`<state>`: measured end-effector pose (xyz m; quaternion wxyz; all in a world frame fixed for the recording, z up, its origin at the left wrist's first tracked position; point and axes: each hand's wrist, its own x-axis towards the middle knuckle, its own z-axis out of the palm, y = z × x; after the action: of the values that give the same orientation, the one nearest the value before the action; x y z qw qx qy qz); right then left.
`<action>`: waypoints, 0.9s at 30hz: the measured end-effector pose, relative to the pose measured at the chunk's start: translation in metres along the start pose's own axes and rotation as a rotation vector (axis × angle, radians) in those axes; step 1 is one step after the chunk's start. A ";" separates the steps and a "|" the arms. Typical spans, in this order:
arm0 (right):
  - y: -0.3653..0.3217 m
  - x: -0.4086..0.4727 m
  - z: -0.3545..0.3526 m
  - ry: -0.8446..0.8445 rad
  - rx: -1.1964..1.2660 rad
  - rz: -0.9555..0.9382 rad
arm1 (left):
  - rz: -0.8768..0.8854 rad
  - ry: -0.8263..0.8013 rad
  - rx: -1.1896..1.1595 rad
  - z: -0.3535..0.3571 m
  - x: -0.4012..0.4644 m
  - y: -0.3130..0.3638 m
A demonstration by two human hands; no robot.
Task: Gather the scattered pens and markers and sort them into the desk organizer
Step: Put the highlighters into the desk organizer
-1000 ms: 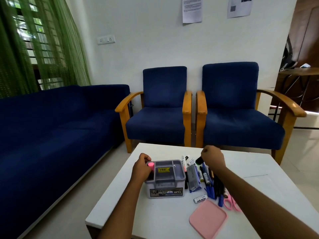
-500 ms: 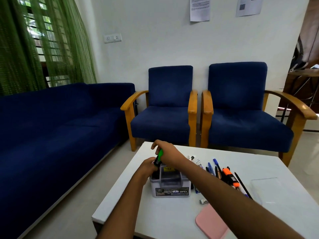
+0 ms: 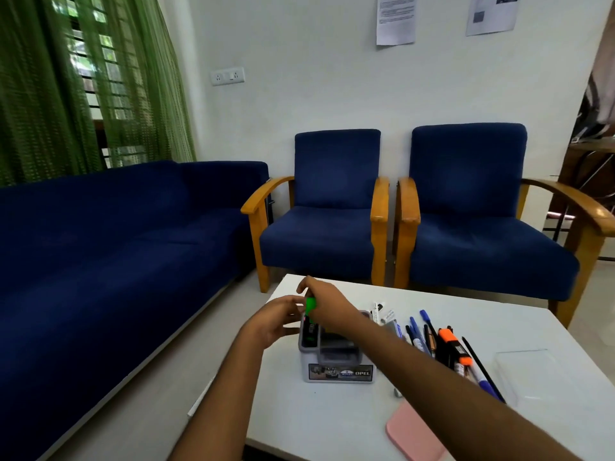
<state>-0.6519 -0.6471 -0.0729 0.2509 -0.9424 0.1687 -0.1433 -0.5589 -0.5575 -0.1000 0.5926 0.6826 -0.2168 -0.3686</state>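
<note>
Right hand (image 3: 327,302) pinches the green marker (image 3: 310,305) by its cap, held upright so it drops into the left compartment of the desk organizer (image 3: 336,361), near the table's (image 3: 332,424) left edge. Left hand (image 3: 278,319), fingers loosely curled and gripping nothing, sits beside the organizer, likely bracing it. Remaining pens (image 3: 432,341) lie toward the right edge.
</note>
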 end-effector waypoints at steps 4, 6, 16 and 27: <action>0.003 -0.003 0.026 0.024 -0.217 -0.035 | 0.039 -0.018 0.059 0.007 -0.006 -0.004; 0.008 -0.004 0.033 0.085 -0.216 0.018 | 0.053 -0.042 0.140 0.009 -0.007 -0.008; 0.028 0.002 0.030 0.152 -0.197 0.335 | 0.121 0.017 0.203 0.017 0.000 -0.015; 0.095 -0.032 -0.047 0.452 -0.156 0.342 | 0.105 0.141 0.175 0.022 0.009 -0.020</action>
<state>-0.7209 -0.7323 -0.0888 0.1541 -0.8609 0.3871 -0.2921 -0.5725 -0.5740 -0.1221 0.5629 0.7436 -0.2416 -0.2679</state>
